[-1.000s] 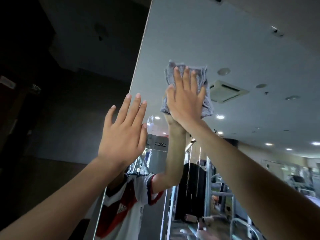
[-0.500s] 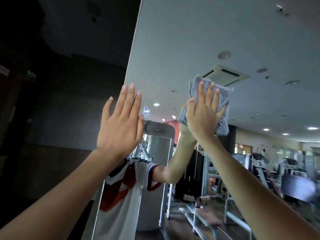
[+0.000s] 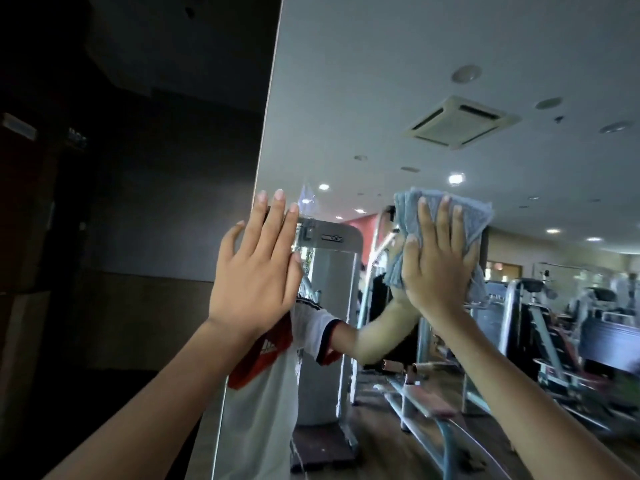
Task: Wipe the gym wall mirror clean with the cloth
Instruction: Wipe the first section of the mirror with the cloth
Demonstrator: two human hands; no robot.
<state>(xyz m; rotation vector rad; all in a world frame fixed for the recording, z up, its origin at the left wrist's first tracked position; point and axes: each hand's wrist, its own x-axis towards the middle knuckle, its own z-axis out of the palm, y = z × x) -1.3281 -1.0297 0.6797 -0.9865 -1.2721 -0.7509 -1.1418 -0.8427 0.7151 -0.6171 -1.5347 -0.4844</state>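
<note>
Wipe under way on gym wall mirror [image 3: 346,98], close to its left edge. Pressing folded grey-blue cloth [image 3: 476,220] flat against the glass w/ right hand [image 3: 436,271], fingers straight and spread over it, not curled round it. Left hand [image 3: 256,268] raised flat at the mirror's edge, fingers straight, holding nothing; touching glass or not, can't tell.

To do this step well, prob.: keep whole palm on cloth to stop bunching or slipping; overlap strokes, top down, edge to middle; keep even pressure; avoid leaving bare-hand prints w/ left hand; refold to a fresh face once soiled.
</note>
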